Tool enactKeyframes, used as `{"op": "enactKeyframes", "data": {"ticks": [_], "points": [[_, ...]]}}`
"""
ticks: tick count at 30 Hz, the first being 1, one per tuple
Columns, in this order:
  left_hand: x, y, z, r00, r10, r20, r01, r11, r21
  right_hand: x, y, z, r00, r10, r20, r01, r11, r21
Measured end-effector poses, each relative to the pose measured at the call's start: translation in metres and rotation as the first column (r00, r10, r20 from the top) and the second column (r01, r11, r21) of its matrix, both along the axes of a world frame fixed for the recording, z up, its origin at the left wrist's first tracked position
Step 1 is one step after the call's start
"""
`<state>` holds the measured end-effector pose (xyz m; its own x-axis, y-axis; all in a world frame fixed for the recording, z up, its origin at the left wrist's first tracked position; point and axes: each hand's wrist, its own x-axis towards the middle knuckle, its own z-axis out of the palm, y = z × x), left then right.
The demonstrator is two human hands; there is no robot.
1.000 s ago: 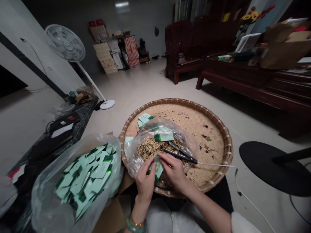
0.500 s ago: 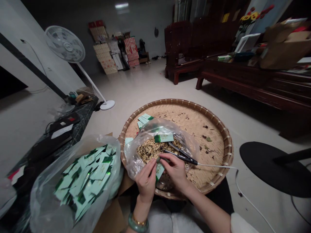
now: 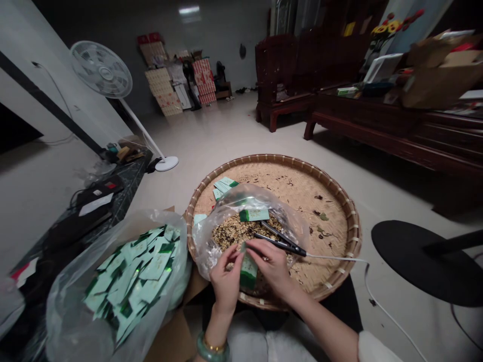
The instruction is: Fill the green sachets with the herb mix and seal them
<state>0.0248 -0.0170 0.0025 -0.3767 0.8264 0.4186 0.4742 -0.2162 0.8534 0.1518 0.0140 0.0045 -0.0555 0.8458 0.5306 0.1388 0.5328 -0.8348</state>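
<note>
A small green sachet [image 3: 249,271] hangs upright between my two hands, its top edge pinched on both sides. My left hand [image 3: 226,276] grips its left corner and my right hand [image 3: 272,264] its right corner. Behind them lies an open clear plastic bag [image 3: 211,221] of dry mixed grain-like bits [image 3: 230,232]. Another green sachet [image 3: 254,215] rests on that mix. A black corded tool with two long arms, like a hair straightener [image 3: 281,240], lies across the bag just beyond my right hand, its arms apart.
The bag sits in a round woven bamboo tray [image 3: 350,221] with dark scraps and a few flat sachets [image 3: 225,185]. At left stands a plastic bag [image 3: 151,332] full of green sachets. A white cord [image 3: 385,296] runs right, near a black round base [image 3: 426,261]. A white fan [image 3: 166,163] stands behind.
The sachet between my hands has turned and now hangs straighter, showing its dark green lower end. My fingers have shifted slightly along its top edge. The other things stay put.
</note>
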Motion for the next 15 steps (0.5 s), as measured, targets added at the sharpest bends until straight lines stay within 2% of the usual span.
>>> {"op": "enactKeyframes", "data": {"ticks": [2, 4, 7, 10, 15], "points": [[0.001, 0.000, 0.001, 0.993, 0.018, 0.117, -0.012, 0.999, -0.050, 0.002, 0.000, 0.001, 0.999, -0.001, 0.034, 0.000, 0.999, 0.035], [0.002, 0.000, 0.003, 0.989, 0.016, 0.150, -0.010, 0.999, -0.046, 0.003, 0.000, 0.001, 0.998, -0.020, 0.053, 0.019, 1.000, 0.019], [0.002, 0.000, 0.008, 0.995, -0.009, 0.097, 0.009, 1.000, 0.006, 0.002, 0.000, 0.003, 0.999, -0.010, 0.052, 0.012, 1.000, -0.026], [0.002, 0.001, 0.011, 0.998, -0.029, 0.055, 0.027, 0.999, 0.042, 0.002, 0.000, 0.007, 0.998, 0.054, 0.013, -0.053, 0.997, -0.047], [0.001, 0.001, 0.010, 0.998, -0.024, 0.062, 0.024, 1.000, 0.003, 0.002, 0.000, 0.010, 0.993, 0.096, -0.064, -0.102, 0.990, -0.096]]}}
